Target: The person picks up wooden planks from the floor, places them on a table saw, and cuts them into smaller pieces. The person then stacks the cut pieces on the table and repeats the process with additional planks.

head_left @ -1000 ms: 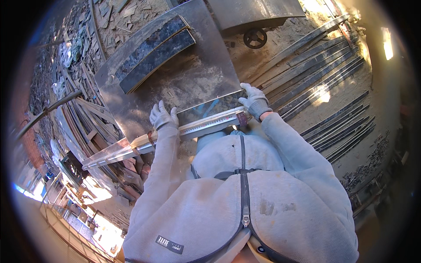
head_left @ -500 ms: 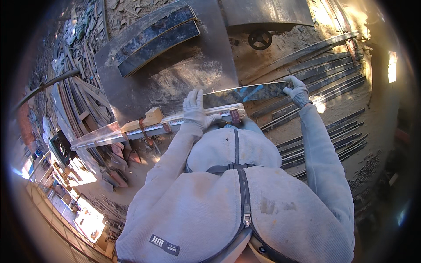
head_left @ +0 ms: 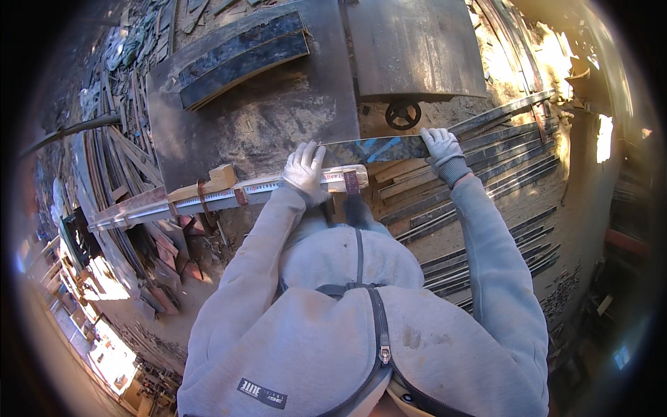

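A dark, narrow board point(head_left: 379, 149) with a blue paint mark lies crosswise in front of me, over the near edge of a metal table point(head_left: 236, 146). My left hand point(head_left: 303, 169), in a pale glove, rests with fingers stretched out at the board's left end, beside a long rail with a measuring scale point(head_left: 271, 186). The board's far left part is hidden by that hand. My right hand point(head_left: 443, 151), also gloved, grips the board's right end, its fingers over the top; its thumb is hidden.
Two curved dark boards point(head_left: 243, 61) lie stacked on the table. A small wooden block point(head_left: 222, 177) sits by the rail. Beneath a second metal surface point(head_left: 413, 52) is a black handwheel point(head_left: 403, 115). Long dark strips point(head_left: 486, 163) lie on the ground at right, scrap wood at left.
My view has tilted and shifted. The right hand has moved a little left with the board's end, and its fingers now lie further over it. The left hand stays beside the rail.
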`<state>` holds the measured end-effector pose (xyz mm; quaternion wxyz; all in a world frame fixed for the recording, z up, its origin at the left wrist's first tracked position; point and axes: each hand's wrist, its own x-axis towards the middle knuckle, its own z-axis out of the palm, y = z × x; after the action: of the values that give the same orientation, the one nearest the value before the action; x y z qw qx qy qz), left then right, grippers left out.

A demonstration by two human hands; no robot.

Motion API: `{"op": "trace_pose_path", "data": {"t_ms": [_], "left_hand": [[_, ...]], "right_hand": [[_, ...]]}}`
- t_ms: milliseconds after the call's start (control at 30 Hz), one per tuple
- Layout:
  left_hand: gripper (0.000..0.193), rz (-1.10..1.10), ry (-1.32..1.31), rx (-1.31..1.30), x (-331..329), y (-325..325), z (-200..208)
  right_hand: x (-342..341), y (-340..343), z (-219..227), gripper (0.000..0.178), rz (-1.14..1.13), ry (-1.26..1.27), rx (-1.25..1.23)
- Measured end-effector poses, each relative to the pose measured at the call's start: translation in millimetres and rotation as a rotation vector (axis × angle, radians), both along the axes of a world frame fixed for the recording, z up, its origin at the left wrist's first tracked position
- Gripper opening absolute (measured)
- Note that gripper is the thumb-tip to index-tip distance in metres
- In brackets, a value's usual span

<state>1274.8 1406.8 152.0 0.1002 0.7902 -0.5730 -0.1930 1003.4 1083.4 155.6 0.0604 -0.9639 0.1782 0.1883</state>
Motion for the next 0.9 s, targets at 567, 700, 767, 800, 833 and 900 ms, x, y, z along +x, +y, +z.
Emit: {"op": "trace_pose_path", "data": {"t_ms": [567, 700, 767, 800, 833, 900], "left_hand": [[0.117, -0.093, -0.262, 0.203, -21.4, 15.7, 17.4], [0.114, -0.096, -0.319, 0.117, -20.4, 17.0, 7.2], [0.113, -0.098, -0.322, 0.126, -19.5, 18.1, 4.4], [0.113, -0.095, -0.31, 0.126, -18.6, 18.4, 3.7], [0.113, -0.099, -0.29, 0.099, -18.5, 19.7, 3.5], [0.114, -0.085, -0.252, 0.071, -16.7, 21.8, 3.4]], "right_hand": [[-28.7, 56.1, -29.6, 0.084, -0.072, -0.078, -0.17], [-22.9, 54.2, -27.6, 0.084, -0.144, -0.01, -0.1], [-20.5, 57.9, -25.8, 0.082, -0.184, -0.022, -0.091], [-22.2, 62.4, -25.3, 0.081, -0.225, 0.006, -0.095], [-25.8, 68.6, -24.1, 0.078, -0.182, 0.008, -0.145], [-43.5, 85.8, -22.3, 0.077, -0.253, -0.029, -0.081]]}}
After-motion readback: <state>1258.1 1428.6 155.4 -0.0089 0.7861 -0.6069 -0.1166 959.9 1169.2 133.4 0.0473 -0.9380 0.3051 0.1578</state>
